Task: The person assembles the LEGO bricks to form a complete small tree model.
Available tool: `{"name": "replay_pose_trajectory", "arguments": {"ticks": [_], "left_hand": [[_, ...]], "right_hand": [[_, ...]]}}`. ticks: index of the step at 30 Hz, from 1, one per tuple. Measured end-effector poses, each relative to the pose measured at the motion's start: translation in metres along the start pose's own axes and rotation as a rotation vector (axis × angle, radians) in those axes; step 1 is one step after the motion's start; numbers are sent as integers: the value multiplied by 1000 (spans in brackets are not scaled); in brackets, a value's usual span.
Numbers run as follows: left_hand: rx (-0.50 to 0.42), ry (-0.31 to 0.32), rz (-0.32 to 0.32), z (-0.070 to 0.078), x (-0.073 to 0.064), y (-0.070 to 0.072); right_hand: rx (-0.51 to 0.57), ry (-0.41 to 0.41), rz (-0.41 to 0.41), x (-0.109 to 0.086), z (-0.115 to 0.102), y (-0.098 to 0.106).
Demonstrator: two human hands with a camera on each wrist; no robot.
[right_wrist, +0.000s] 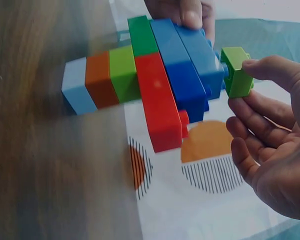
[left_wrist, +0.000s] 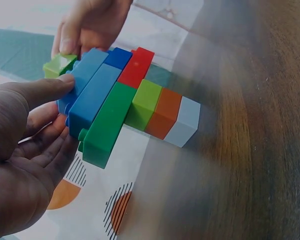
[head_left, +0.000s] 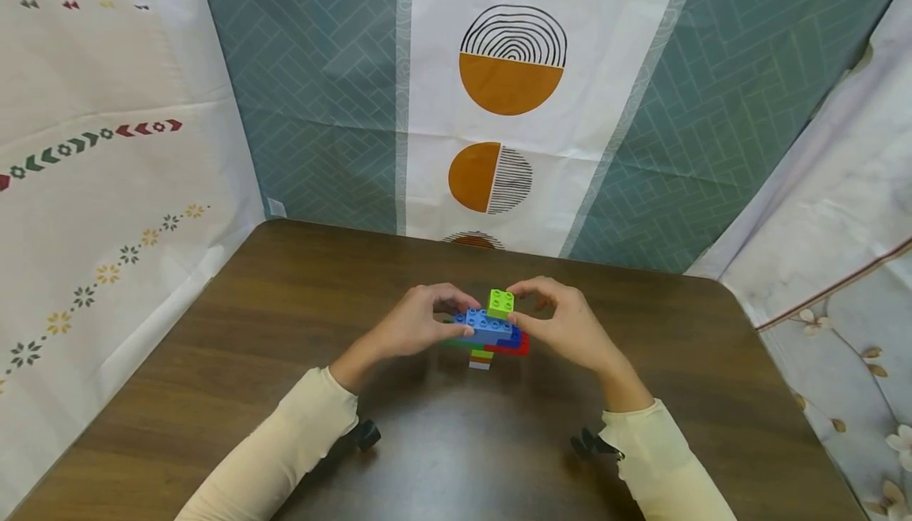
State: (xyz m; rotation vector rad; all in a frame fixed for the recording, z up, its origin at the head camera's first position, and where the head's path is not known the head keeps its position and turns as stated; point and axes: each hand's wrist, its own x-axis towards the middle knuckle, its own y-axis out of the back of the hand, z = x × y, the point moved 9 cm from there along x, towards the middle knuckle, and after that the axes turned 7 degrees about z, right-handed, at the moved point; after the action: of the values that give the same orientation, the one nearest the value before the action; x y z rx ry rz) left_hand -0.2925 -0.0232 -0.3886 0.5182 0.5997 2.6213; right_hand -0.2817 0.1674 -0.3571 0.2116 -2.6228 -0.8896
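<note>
A stack of toy building bricks stands on the table, narrow at the bottom and wider above. From the base up come a white brick [left_wrist: 187, 122], an orange brick [left_wrist: 164, 114], a lime brick [left_wrist: 146, 102], then a green brick [left_wrist: 107, 125] beside a red brick [right_wrist: 160, 100]. Over these lie a blue layer with a dark blue brick [right_wrist: 187, 90] and a light blue top brick [head_left: 488, 325]. My left hand [head_left: 409, 321] grips the light blue top brick between thumb and fingers. My right hand [head_left: 570, 327] pinches a small lime-green brick [head_left: 501, 304] right at the top brick's studs.
The brown wooden table [head_left: 285, 307] extends around the stack. Behind it hangs a patterned cloth [head_left: 492, 125], with more white cloth at the left [head_left: 107, 212] and right. Black wrist gear [head_left: 366, 434] shows below the left sleeve.
</note>
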Motion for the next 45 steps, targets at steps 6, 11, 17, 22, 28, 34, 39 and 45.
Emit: {"name": "replay_pose_trajectory", "arguments": {"ticks": [6, 11, 17, 22, 28, 34, 39, 45], "left_hand": [[6, 5, 3, 0, -2, 0], [5, -8, 8, 2, -1, -1], [-4, -20, 25, 3, 0, -1], [24, -49, 57, 6, 0, -1], [29, -138, 133, 23, -3, 0], [41, -157, 175, 31, -3, -3], [29, -148, 189, 30, -3, -3], [6, -122, 184, 28, -2, -3]], "right_hand": [[19, 2, -41, -5, -6, -11], [5, -1, -31, -6, -7, -13], [-10, 12, -20, -7, -8, -13], [-28, 6, -20, -8, -7, -12], [-27, 44, -10, -7, -10, -11], [-27, 52, -11, -8, -11, -10], [-34, 54, -10, -9, -13, -10], [-36, 57, -5, -8, -12, -11]]}}
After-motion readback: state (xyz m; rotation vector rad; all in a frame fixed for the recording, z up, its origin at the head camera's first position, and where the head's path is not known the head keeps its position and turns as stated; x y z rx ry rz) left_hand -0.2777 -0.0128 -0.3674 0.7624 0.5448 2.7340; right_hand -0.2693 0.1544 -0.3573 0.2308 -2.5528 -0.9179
